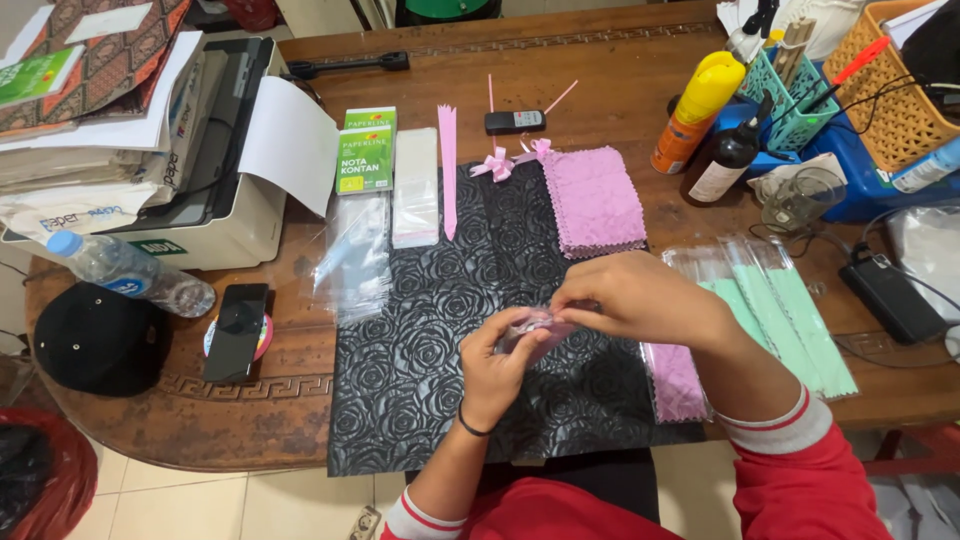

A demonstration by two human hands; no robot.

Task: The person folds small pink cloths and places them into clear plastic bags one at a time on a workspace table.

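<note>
Both hands, left hand (497,362) and right hand (625,297), pinched shut on pink cloth in clear sleeve (535,328), mid-bagging over bench (620,90); next needs sealing.

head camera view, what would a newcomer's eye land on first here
First, the left hand and right hand meeting at the middle of the table over a small pink item in clear wrap, pinched between them. Under them lies a black rose-embossed sheet, with a stack of pink pinked-edge fabric squares at its far right corner. A yellow-capped orange spray can stands further right.
</note>
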